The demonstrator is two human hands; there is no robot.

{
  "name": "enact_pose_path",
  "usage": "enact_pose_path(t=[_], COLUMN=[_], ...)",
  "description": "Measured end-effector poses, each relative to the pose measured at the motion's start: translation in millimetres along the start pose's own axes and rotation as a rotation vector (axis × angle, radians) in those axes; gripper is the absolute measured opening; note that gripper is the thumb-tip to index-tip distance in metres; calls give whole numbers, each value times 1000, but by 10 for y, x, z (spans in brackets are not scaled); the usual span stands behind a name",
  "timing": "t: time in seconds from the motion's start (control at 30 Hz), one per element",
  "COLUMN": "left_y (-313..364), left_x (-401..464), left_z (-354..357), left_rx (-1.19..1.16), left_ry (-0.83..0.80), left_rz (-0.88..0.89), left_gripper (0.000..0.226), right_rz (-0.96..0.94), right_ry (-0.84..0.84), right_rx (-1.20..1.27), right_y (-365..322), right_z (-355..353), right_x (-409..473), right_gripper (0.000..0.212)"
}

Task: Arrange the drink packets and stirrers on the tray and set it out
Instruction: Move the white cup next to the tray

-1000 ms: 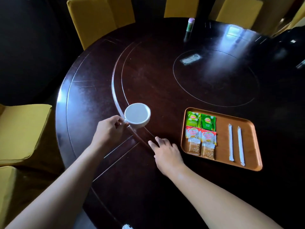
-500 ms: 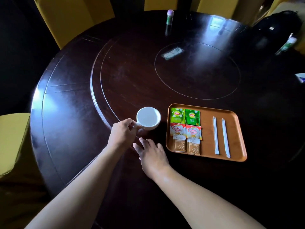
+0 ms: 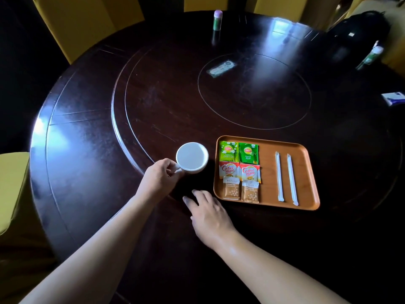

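Observation:
An orange tray lies on the dark round table. On its left side sit two green tea packets, two red-and-white creamer packets and two brown sugar packets, in rows. Two white wrapped stirrers lie parallel on its right side. A white cup stands just left of the tray. My left hand grips the cup's handle. My right hand rests flat on the table, fingers spread, just below the tray's near-left corner.
A small green bottle with a pink cap stands at the far edge. A flat card lies near the table's inner circle. Yellow chairs ring the table. A black bag and a bottle sit at far right.
My left hand has carried the cup rightward until it stands close beside the tray. My right hand stayed flat on the table near the tray's corner.

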State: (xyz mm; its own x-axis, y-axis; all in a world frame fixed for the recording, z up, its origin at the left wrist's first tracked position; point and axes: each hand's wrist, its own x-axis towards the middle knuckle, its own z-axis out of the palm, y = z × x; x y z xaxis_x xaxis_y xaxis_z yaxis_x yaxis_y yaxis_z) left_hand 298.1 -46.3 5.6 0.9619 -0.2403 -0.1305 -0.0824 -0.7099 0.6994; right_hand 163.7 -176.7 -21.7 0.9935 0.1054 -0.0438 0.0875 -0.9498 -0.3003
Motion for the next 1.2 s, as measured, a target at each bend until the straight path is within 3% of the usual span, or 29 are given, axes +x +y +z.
enact_pose_path(t=[0.13, 0.23, 0.33, 0.47, 0.8, 1.0, 1.13, 1.2], left_y=[28, 161, 281, 358, 286, 257, 257, 274], left_x=[69, 82, 97, 131, 195, 230, 122, 53], left_z=[48, 102, 170, 257, 251, 250, 315, 359], left_rx=[-13, 6, 41, 36, -139, -186, -328, -414], left_ry=[-28, -5, 37, 84, 28, -60, 23, 55], left_rz=[-69, -65, -71, -100, -29, -6, -189, -278], left_gripper=[100, 123, 124, 108, 96, 114, 130, 122], right_rz=[77, 125, 206, 259, 265, 272, 281, 286], right_ry=[46, 81, 84, 98, 88, 87, 85, 88], right_rx=[17, -1, -37, -70, -85, -86, -75, -72], right_y=[170, 279, 380, 478, 483, 482, 474, 469], right_z=[-101, -164, -190, -193, -171, -162, -170, -173], right_x=[-252, -453, -602, -688, -686, -686, -690, -688], right_gripper=[55, 49, 46, 42, 37, 37, 37, 37])
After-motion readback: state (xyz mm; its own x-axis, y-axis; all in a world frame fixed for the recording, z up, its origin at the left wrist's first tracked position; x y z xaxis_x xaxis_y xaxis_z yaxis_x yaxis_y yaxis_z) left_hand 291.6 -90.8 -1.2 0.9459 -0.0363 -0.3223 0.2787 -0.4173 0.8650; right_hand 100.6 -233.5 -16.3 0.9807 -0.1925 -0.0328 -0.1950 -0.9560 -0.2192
